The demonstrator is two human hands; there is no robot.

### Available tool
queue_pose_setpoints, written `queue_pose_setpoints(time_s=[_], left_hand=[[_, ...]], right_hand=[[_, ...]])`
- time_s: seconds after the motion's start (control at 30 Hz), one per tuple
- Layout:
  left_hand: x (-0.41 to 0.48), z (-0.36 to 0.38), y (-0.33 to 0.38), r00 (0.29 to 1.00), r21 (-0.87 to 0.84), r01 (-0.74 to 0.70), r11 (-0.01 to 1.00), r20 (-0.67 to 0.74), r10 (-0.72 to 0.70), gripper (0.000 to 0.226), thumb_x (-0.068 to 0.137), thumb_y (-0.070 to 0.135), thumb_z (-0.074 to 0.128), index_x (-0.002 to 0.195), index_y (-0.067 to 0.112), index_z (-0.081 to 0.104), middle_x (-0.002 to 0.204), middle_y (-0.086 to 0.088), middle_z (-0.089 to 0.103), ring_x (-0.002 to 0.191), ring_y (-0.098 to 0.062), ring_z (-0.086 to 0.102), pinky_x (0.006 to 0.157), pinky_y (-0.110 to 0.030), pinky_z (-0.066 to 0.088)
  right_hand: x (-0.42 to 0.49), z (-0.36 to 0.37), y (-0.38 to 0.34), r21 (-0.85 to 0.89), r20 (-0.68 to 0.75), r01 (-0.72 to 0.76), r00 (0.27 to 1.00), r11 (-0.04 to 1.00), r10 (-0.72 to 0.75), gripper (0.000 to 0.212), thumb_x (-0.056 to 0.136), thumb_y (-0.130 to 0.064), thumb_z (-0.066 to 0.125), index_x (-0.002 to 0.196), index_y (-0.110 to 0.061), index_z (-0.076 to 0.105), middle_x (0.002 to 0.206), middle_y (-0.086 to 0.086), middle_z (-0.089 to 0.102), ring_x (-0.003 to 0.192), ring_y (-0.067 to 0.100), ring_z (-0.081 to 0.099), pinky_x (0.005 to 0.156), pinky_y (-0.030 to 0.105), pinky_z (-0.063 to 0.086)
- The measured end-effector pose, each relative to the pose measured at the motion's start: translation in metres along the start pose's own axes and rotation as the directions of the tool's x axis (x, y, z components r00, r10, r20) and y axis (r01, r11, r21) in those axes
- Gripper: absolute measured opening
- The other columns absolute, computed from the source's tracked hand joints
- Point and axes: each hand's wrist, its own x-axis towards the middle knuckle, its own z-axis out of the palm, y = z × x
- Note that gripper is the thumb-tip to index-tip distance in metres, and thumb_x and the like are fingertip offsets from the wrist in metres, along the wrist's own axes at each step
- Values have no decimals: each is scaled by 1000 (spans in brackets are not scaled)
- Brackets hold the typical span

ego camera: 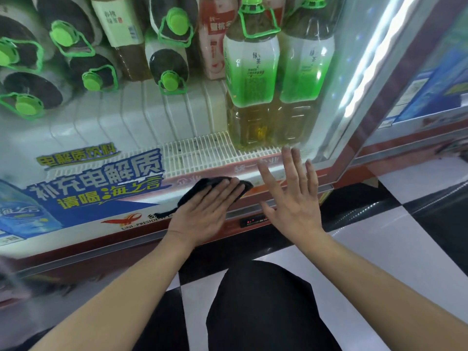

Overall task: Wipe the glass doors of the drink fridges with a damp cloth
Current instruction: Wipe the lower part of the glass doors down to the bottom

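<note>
- Left hand (pixel 202 214): fingers straight and flat, pressing the black cloth (pixel 196 186) onto the lower strip of the glass door (pixel 106 127).
- Right hand (pixel 291 198): fingers spread, holding nothing, by the door's bottom right corner.
- Progress: I judge I'm at this door's bottom edge. Its upper glass is out of view, and the neighbouring fridge (pixel 417 84) probably remains.
- Writing: the sticker (pixel 96 178) reads "电解质饮料", "补充电解质", "请喝海之言" and "UNI-PRESIDENT". The bottles (pixel 249 72) are marked "绿茶".
</note>
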Motion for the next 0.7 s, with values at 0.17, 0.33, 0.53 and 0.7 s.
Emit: queue_pose_setpoints(time_s=[0.17,0.33,0.53,0.7], left_hand=[[-26,20,23,954,-180,-147,973,233,187,88,91,27,44,156,13,-15,163,-2,-24,150,-15,-21,121,-34,-16],[-27,15,17,914,-226,-239,944,278,297,70,96,26,27,158,10,-3,165,-5,-17,151,-17,-18,120,-36,-19],[12,-10,-13,884,-116,-377,919,253,394,72,101,36,33,158,9,-1,165,-8,-14,152,-18,-12,122,-35,-12],[89,-37,8,999,-172,0,985,-37,-6,64,100,34,42,158,16,21,165,-4,5,152,-16,6,124,-35,1]], right_hand=[[-2,1,11,-46,-41,67,997,997,-69,95,80,-29,73,158,-29,19,162,19,9,152,34,12,122,55,17],[-8,-1,28,-39,-52,81,995,996,-83,92,81,-25,71,158,-31,20,162,17,10,152,36,14,121,54,20],[-14,-5,47,-27,-4,5,1000,1000,-5,98,79,-28,75,158,-33,18,162,21,8,151,43,11,120,57,20],[-19,-8,59,-9,8,-68,998,998,68,101,75,-28,81,158,-30,23,163,22,9,152,41,11,122,55,18]])
